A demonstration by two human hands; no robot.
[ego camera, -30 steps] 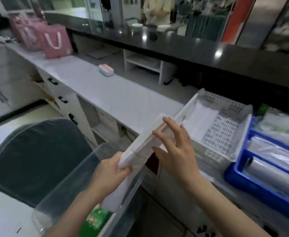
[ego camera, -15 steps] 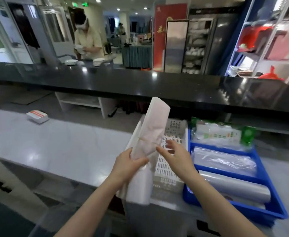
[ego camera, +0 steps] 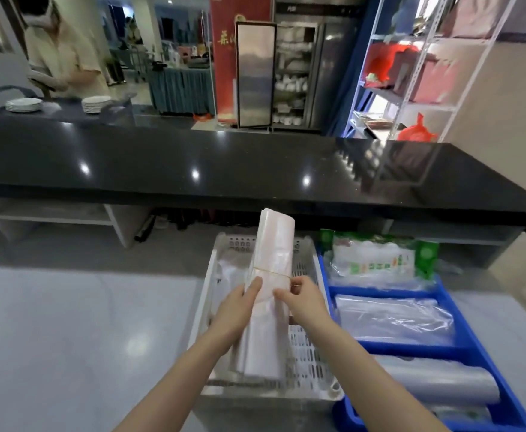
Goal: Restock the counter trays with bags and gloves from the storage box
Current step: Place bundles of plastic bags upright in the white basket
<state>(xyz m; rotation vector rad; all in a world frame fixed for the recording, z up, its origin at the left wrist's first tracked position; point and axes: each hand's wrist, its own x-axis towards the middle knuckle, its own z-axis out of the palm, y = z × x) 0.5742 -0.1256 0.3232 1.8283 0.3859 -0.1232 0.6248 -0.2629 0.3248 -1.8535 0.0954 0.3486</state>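
A long bundle of white plastic bags (ego camera: pixel 274 244), tied round its middle with a thin rubber band, stands tilted over the white perforated tray (ego camera: pixel 305 347). My left hand (ego camera: pixel 239 310) grips the bundle from the left just below the band. My right hand (ego camera: pixel 302 299) holds it from the right, with its fingertips at the band. To the right, the blue tray (ego camera: pixel 461 350) contains clear bags and grey rolls. A green-labelled pack of gloves (ego camera: pixel 377 260) lies at its far end. The storage box is out of view.
The trays sit on a pale grey counter (ego camera: pixel 84 322). A raised black countertop (ego camera: pixel 224 163) runs across behind them. Beyond it a person (ego camera: pixel 62 54) stands by stacked white plates (ego camera: pixel 94 103). A metal shelf rack (ego camera: pixel 411 73) stands at the back right.
The view swung from the storage box to the trays. The bundle was raised from low at my left to over the white tray, and my right hand closed on it at the band.
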